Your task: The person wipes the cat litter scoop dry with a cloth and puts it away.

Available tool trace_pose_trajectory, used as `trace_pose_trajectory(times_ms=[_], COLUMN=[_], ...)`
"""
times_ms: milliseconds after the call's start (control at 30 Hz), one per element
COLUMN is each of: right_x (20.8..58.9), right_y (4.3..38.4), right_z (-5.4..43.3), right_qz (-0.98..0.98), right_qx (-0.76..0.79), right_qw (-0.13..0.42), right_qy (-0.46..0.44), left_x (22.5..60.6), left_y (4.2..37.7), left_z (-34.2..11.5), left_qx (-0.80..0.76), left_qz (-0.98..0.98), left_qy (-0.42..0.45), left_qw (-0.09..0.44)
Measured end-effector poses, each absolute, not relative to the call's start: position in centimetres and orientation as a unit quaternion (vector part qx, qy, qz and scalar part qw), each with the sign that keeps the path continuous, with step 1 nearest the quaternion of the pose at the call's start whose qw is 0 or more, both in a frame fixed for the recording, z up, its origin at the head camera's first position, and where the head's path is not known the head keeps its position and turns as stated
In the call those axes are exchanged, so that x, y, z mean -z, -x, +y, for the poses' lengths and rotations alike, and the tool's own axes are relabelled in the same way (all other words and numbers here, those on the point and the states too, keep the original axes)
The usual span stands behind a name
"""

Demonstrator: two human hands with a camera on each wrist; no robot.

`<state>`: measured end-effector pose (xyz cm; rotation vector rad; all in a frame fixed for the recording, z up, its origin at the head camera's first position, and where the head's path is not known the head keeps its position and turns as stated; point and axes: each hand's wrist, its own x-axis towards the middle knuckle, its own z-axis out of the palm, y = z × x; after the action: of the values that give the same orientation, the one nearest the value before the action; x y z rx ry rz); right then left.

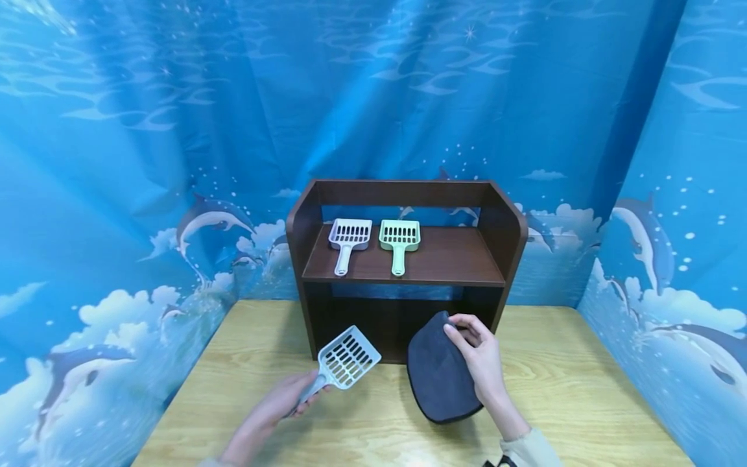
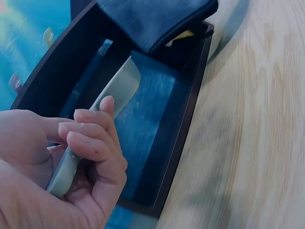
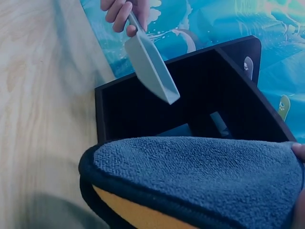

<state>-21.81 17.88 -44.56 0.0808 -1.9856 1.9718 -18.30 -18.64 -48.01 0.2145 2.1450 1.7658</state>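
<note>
My left hand (image 1: 280, 401) grips a pale blue litter scoop (image 1: 349, 358) by its handle, the slotted pan tipped up in front of the shelf. Fingers curl round the handle in the left wrist view. On the other side, my right hand (image 1: 483, 363) pinches the top corner of a folded dark grey cloth (image 1: 440, 373) between thumb and fingers. It hangs in front of the shelf's lower right part. The right wrist view shows its plush grey face (image 3: 200, 160) and an orange inner side (image 3: 138, 210) along the black-edged fold.
A dark brown two-tier shelf (image 1: 449, 256) stands on the light wooden table (image 1: 560, 383). Its upper board bears a whitish litter scoop (image 1: 344, 257) and a light green one (image 1: 399, 258), side by side. A blue sea-patterned curtain (image 1: 373, 97) surrounds the table's back and sides.
</note>
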Motion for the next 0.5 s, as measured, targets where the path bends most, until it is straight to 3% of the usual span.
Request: trace_pose_trajectory(times_ms=[300, 500], right_x=[43.2, 42.8], right_y=[22.9, 22.8], right_z=[17.1, 15.9], right_qz=[-0.666, -0.678], right_qx=[-0.714, -0.702], right_qw=[0.215, 0.204], right_qy=[-0.027, -0.076], left_x=[48.1, 47.8], left_y=[19.1, 19.5], left_z=[-15.1, -13.1], left_qx=[-0.629, -0.636], left_qz=[0.752, 0.746], left_qy=[-0.072, -0.081], left_qw=[0.183, 0.181])
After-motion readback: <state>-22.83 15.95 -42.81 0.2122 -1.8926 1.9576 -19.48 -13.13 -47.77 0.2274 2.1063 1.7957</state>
